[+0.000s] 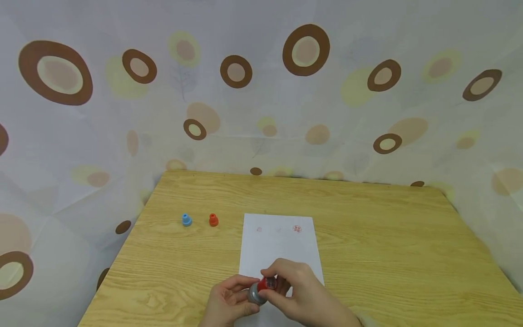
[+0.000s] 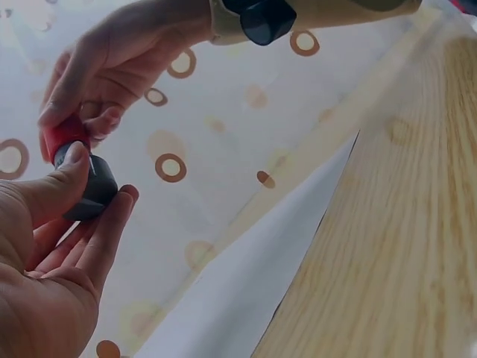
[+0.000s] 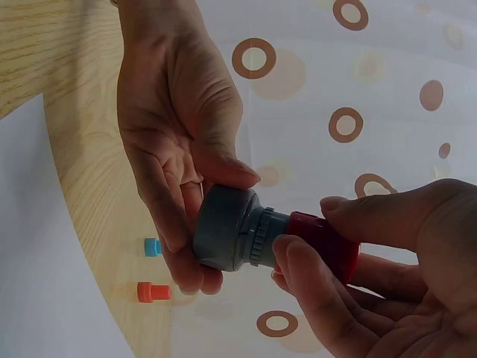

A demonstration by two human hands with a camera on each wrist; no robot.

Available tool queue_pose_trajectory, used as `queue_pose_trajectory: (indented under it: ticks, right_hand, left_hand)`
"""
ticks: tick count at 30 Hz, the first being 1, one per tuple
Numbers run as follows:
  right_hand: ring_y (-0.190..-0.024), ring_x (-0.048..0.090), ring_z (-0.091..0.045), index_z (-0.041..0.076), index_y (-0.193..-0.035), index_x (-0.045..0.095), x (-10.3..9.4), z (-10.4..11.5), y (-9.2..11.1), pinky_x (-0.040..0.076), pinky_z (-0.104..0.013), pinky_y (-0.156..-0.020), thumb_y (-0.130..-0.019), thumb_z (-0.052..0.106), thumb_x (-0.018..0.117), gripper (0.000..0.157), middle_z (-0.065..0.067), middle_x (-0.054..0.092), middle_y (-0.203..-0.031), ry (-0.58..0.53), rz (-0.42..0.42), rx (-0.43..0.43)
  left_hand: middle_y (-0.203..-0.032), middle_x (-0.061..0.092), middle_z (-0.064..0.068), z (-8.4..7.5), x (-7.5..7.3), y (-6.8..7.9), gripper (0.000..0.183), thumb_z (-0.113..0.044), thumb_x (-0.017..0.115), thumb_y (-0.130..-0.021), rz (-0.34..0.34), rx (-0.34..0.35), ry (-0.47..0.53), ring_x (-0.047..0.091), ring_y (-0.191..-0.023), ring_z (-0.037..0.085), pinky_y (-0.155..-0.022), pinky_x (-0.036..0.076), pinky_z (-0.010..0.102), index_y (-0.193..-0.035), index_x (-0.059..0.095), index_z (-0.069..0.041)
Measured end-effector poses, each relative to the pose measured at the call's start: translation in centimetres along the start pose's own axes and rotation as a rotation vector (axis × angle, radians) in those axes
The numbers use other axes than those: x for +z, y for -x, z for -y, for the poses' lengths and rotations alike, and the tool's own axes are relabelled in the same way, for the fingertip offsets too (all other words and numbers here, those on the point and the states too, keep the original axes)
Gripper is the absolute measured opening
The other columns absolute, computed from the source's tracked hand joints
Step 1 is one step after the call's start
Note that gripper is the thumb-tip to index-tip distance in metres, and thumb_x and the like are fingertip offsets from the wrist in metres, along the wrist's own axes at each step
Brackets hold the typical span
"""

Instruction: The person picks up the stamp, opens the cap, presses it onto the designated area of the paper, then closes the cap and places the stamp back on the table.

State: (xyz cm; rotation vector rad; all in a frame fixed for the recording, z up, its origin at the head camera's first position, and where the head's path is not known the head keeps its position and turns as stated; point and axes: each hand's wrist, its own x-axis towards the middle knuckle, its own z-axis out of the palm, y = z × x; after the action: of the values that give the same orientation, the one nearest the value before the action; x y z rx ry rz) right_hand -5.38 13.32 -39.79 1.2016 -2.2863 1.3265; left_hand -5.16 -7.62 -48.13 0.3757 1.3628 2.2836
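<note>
A stamp with a dark grey body [image 3: 223, 227] and a red end [image 3: 322, 245] is held in both hands over the paper. My left hand [image 1: 229, 299] grips the wide grey part between thumb and fingers. The red end is pinched by the thumb and fingers of my right hand [image 1: 300, 288]. Between the two parts, a ridged ring and a narrower grey neck show in the right wrist view. Under the hands lies a white sheet of paper [image 1: 278, 254], with a clear round red imprint [image 1: 297, 229] and fainter marks near its far edge.
A small blue stepped piece [image 1: 186, 220] and a similar red one [image 1: 213, 220] stand on the wooden table [image 1: 388, 245], left of the paper. Patterned cloth [image 1: 261, 104] rises behind the table and along its sides.
</note>
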Motion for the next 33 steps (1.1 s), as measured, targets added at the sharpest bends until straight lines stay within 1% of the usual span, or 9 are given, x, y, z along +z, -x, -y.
queue_pose_trajectory:
  ticks: [4,11,15,17,19,22,26,29,33]
  right_hand:
    - [-0.066,0.057,0.001,0.005,-0.105,0.063,0.3,-0.1,0.2,0.048,-0.009,-0.057,-0.084,0.000,0.078,0.027,0.000,0.066,-0.087,-0.002,-0.009,0.005]
    - [-0.067,0.057,0.001,0.007,-0.106,0.062,0.5,-0.2,0.2,0.048,-0.010,-0.056,-0.084,0.001,0.078,0.028,0.001,0.065,-0.089,-0.020,0.005,0.029]
    - [-0.069,0.058,-0.003,0.006,-0.109,0.064,0.8,-0.2,0.1,0.047,-0.010,-0.056,-0.084,0.002,0.078,0.029,0.000,0.064,-0.090,-0.008,0.008,0.009]
    - [-0.069,0.057,-0.003,0.006,-0.115,0.063,0.9,-0.1,0.1,0.047,-0.010,-0.057,-0.086,0.006,0.078,0.033,0.000,0.063,-0.093,0.013,0.001,0.002]
    - [-0.070,0.058,-0.003,0.007,-0.121,0.062,0.9,-0.1,0.2,0.048,-0.011,-0.057,-0.087,0.010,0.077,0.038,0.000,0.064,-0.098,0.039,-0.017,0.017]
    - [-0.070,0.058,-0.002,0.011,-0.128,0.060,0.9,-0.5,0.7,0.048,-0.012,-0.057,-0.088,0.016,0.077,0.043,0.003,0.064,-0.105,0.126,-0.055,0.084]
    - [-0.077,0.060,-0.005,0.013,-0.124,0.064,0.9,-1.6,2.0,0.051,-0.017,-0.062,-0.086,0.020,0.080,0.041,0.007,0.064,-0.108,0.331,-0.071,0.179]
    - [-0.093,0.063,-0.013,0.012,-0.125,0.064,1.0,-2.6,3.4,0.057,-0.029,-0.073,-0.086,0.028,0.079,0.045,0.001,0.064,-0.118,0.476,0.015,0.245]
    - [-0.125,0.051,-0.033,0.011,-0.140,0.053,1.2,-3.8,5.4,0.053,-0.054,-0.087,-0.088,0.045,0.074,0.066,-0.015,0.048,-0.146,0.519,0.253,0.381]
  left_hand:
    - [-0.113,0.071,0.012,-0.3,0.0,0.1,0.042,0.004,0.079,-0.080,0.001,0.000,-0.010,0.068,-0.107,0.024,-0.085,0.056,0.028,-0.119,0.065,0.003]
    - [-0.116,0.069,0.011,-0.6,0.1,0.1,0.054,0.004,0.078,-0.081,0.056,0.041,-0.100,0.068,-0.106,0.021,-0.087,0.056,0.031,-0.126,0.051,0.019]
    - [-0.120,0.068,0.006,-0.3,-0.1,-0.2,0.050,0.002,0.076,-0.083,0.115,0.154,-0.239,0.068,-0.103,0.017,-0.086,0.057,0.034,-0.126,0.054,0.014]
    - [-0.120,0.067,0.010,-0.3,-0.2,-0.4,0.046,-0.001,0.076,-0.085,0.120,0.219,-0.323,0.068,-0.100,0.016,-0.085,0.057,0.036,-0.125,0.057,0.010]
    - [-0.118,0.066,0.016,-0.5,-0.2,-0.6,0.044,-0.003,0.077,-0.085,0.087,0.231,-0.388,0.069,-0.099,0.016,-0.084,0.058,0.036,-0.123,0.058,0.007]
    - [-0.117,0.067,0.019,-1.1,-0.4,-0.9,0.043,-0.008,0.079,-0.085,0.004,0.193,-0.480,0.069,-0.099,0.017,-0.085,0.057,0.034,-0.122,0.060,0.001]
    - [-0.116,0.069,0.014,-1.7,-1.5,-1.6,0.043,-0.011,0.081,-0.084,-0.096,0.184,-0.587,0.068,-0.103,0.019,-0.087,0.056,0.030,-0.121,0.061,-0.003]
    - [-0.114,0.070,0.012,-1.7,-2.8,-2.5,0.041,-0.008,0.081,-0.082,-0.160,0.230,-0.667,0.068,-0.105,0.023,-0.088,0.056,0.031,-0.118,0.062,-0.004]
    - [-0.115,0.070,0.012,-1.7,-4.4,-3.9,0.041,-0.001,0.081,-0.080,-0.228,0.275,-0.725,0.067,-0.107,0.027,-0.089,0.055,0.031,-0.117,0.062,-0.003]
